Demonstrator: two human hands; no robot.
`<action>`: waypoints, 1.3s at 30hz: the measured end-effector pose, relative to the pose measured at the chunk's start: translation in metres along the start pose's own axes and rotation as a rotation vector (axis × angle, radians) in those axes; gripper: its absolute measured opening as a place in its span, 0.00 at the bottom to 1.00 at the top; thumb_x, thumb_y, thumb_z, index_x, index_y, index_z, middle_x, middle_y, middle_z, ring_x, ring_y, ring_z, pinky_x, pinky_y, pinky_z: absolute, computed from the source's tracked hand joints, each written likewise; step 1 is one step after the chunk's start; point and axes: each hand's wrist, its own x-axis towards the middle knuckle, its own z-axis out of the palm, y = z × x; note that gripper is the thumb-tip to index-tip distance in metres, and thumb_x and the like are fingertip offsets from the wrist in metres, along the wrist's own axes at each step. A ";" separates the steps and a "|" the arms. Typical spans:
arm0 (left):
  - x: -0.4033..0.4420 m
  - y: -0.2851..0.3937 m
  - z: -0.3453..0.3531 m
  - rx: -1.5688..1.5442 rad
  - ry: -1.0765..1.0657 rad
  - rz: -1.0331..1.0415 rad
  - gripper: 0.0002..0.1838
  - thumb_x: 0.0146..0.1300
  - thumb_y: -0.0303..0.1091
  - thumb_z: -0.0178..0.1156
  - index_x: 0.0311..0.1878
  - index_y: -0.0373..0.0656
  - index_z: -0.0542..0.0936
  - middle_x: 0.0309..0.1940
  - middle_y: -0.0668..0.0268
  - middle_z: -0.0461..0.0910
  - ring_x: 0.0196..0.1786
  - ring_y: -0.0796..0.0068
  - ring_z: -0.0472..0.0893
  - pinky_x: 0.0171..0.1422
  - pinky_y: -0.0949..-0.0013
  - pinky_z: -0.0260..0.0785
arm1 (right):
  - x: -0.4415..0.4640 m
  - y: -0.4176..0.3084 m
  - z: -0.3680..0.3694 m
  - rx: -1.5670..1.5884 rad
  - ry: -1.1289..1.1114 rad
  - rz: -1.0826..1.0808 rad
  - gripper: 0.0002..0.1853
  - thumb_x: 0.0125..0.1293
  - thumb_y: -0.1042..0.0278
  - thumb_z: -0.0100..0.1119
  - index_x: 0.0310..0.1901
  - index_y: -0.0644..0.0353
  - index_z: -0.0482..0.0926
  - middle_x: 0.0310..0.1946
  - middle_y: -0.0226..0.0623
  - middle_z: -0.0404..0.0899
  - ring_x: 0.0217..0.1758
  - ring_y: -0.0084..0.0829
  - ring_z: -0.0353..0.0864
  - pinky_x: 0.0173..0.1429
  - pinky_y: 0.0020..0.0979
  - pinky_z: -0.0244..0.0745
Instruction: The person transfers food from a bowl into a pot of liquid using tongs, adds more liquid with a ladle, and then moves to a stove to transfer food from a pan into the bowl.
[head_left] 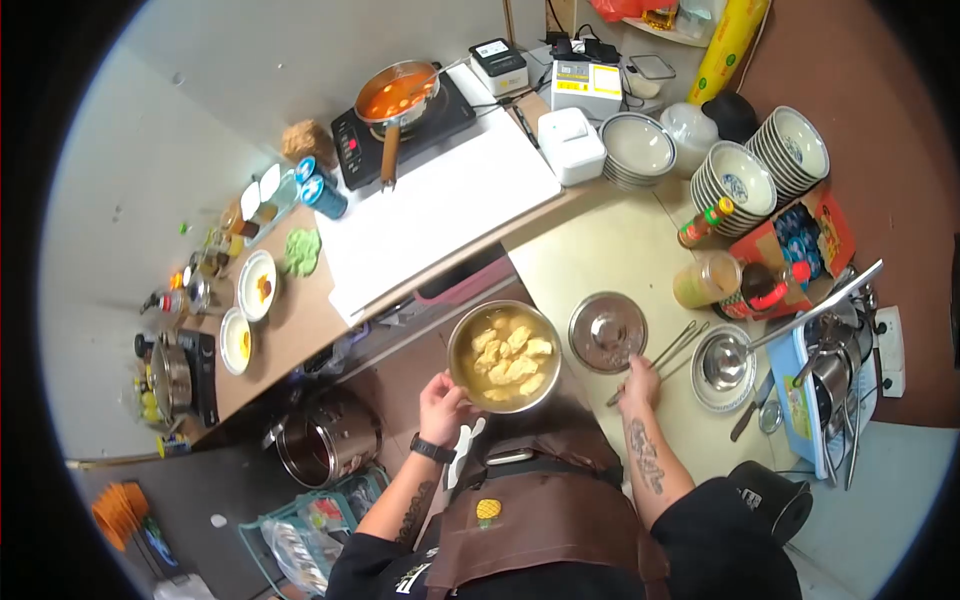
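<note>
My left hand (443, 408) is closed at the near left side of a steel pot (456, 345), where the handle itself is hidden. Pale yellow meat-like pieces (513, 362) sit in cloudy liquid inside the pot, which is level in front of my apron. My right hand (640, 386) is closed round metal tongs (682, 343) at the counter, their tips pointing away to the right. Just beyond that hand lies a round glass lid (600, 345), close to its fingers.
A ladle (722, 362) rests in a white bowl at right, beside a blue utensil basket (798, 395). Stacked bowls (735, 180) stand behind. An orange-red sauce pan (397, 95) sits on an induction cooker. Below left is a large steel pot (330, 440).
</note>
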 end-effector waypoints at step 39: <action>0.246 0.013 0.032 0.542 -0.931 -0.435 0.26 0.74 0.55 0.49 0.56 0.41 0.80 0.46 0.65 0.83 0.48 0.77 0.80 0.50 0.72 0.72 | -0.057 -0.114 0.105 -1.233 0.107 -1.558 0.03 0.59 0.72 0.62 0.32 0.56 0.76 0.26 0.34 0.71 0.25 0.37 0.79 0.27 0.40 0.74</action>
